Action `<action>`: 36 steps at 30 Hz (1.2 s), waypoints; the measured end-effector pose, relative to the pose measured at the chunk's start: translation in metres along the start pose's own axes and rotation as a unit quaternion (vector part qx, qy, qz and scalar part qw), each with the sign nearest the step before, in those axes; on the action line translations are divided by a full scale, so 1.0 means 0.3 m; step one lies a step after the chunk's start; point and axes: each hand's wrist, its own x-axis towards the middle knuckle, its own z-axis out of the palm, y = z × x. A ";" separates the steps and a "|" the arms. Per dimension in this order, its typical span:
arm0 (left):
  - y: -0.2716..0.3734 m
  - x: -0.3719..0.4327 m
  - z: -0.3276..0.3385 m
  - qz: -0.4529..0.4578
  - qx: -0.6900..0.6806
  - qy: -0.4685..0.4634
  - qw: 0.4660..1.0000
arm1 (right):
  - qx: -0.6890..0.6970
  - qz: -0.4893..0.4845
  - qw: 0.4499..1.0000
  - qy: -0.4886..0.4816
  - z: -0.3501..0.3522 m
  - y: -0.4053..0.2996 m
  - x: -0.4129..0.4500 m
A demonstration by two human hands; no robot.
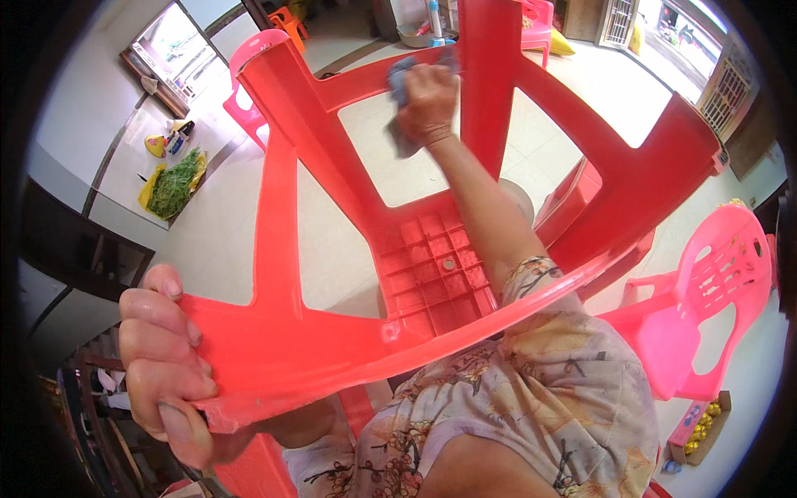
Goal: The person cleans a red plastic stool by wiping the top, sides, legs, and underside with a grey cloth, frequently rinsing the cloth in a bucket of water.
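A red plastic chair (pixel 348 348), with the ribbed underside of its seat showing, fills the middle of the view in front of me. My left hand (pixel 168 367) grips the end of its near edge at the lower left, fingers curled over the rim. At the upper middle, my right hand (pixel 429 99) holds a grey-blue cloth (pixel 405 81) against the far crossbar, close to a broad upright leg. The hand and cloth are slightly blurred. My right arm reaches through the chair's frame, and the near edge crosses in front of my sleeve.
Pink plastic chairs stand at the right (pixel 703 305), behind at the upper left (pixel 249 93) and at the top. Leafy greens (pixel 177 187) lie on yellow plastic on the left floor. A box of gold-wrapped items (pixel 703 429) sits lower right. A basin (pixel 414 37) is at the top.
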 end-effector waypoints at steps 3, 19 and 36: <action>0.003 0.018 0.007 0.005 0.005 -0.056 0.998 | -0.112 0.111 0.986 0.056 -0.037 0.195 0.024; -0.005 0.012 0.057 0.046 0.035 -0.018 0.998 | 0.167 -0.071 0.980 -0.076 0.013 -0.384 0.043; 0.054 0.025 0.075 0.046 0.111 0.019 0.993 | 0.070 -0.082 0.991 -0.078 0.085 0.062 0.198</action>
